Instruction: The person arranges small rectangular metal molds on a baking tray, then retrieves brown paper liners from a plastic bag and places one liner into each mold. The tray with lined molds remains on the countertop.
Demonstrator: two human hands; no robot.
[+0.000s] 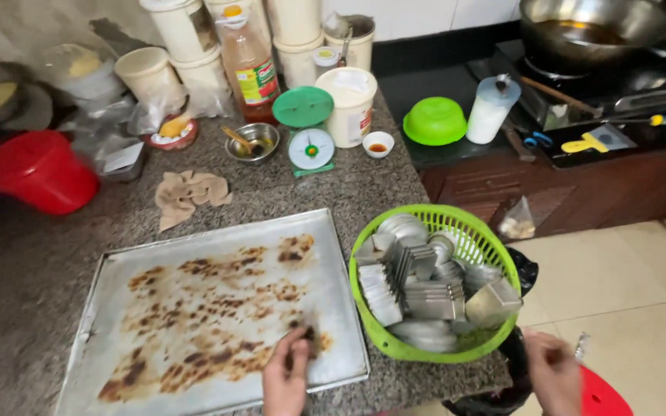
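Pressing my left hand (287, 377) down on the near part of the big metal baking tray (117, 266), I have my fingers (300, 348) bent onto a dark patch, apparently pinching a small dark thing I cannot make out. The tray lies flat on the speckled bench (32, 254) and carries nothing but brown scorch stains over most of its middle; its edges look greyer and cleaner, so I judge most of the wiping or greasing is yet to do. My right hand (553, 370) hangs off the bench edge, blurred, fingers curled, and I cannot tell whether it holds anything. Just right of the tray, the green basket (495, 262) is packed with small metal moulds (418, 289), stacked and on edge, none laid out on the tray. Farther back stand a small steel bowl (252, 142) with a spoon and a green kitchen scale (307, 131).
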